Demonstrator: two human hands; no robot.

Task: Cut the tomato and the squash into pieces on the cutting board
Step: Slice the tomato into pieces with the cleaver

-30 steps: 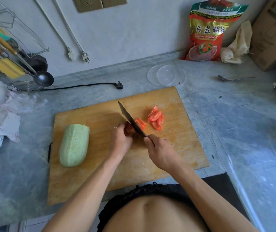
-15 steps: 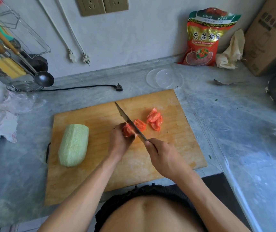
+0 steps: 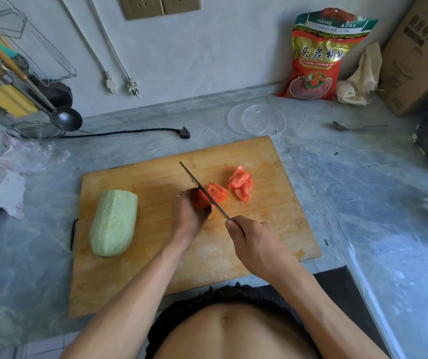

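A: What sits nearest?

B: The wooden cutting board (image 3: 156, 268) on the grey worktop (image 3: 376, 203). The right hand (image 3: 255, 242) has its fingers wrapped round the handle of a knife (image 3: 202, 191); the left hand (image 3: 189, 216) curls its fingers over the uncut tomato piece (image 3: 200, 200), with the blade just beside them.

A: And the rest of the tomato?

B: One cut wedge (image 3: 216, 192) lies right of the blade, a small heap of slices (image 3: 241, 183) further right. The peeled squash (image 3: 114, 222) lies whole at the board's left end, well apart from the hands.

A: Beyond the board?

B: A black plug (image 3: 184, 132) on its cord, a clear plastic lid (image 3: 255, 120), a spoon (image 3: 355, 126). Against the wall: a red bag (image 3: 319, 58), a crumpled cloth (image 3: 360, 76), a cardboard box (image 3: 420, 53); a ladle (image 3: 65, 119) far left.
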